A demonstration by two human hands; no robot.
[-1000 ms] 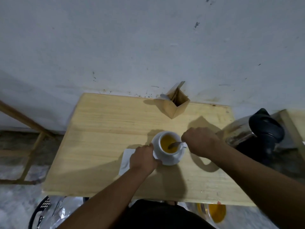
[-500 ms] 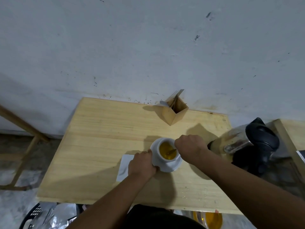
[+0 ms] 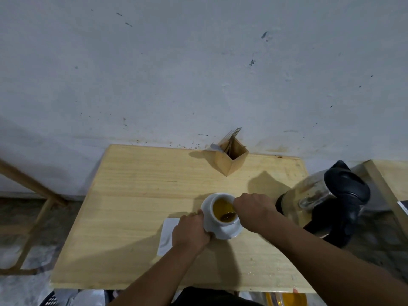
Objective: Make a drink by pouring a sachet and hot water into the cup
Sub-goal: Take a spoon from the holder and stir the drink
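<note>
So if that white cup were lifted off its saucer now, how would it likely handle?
The white cup looks glazed ceramic, so probably rigid, smooth and breakable. It holds yellow liquid close to the rim, so a tilt could spill. The spoon in it, held by the right hand, may shift.

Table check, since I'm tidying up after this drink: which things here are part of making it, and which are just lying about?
Part of the job:
cup of yellow drink, on its saucer
spoon in the cup, held by the right hand
left hand steadying the cup
kettle
white sachet, lying flat

Lying about:
wooden box of cutlery by the wall
</note>
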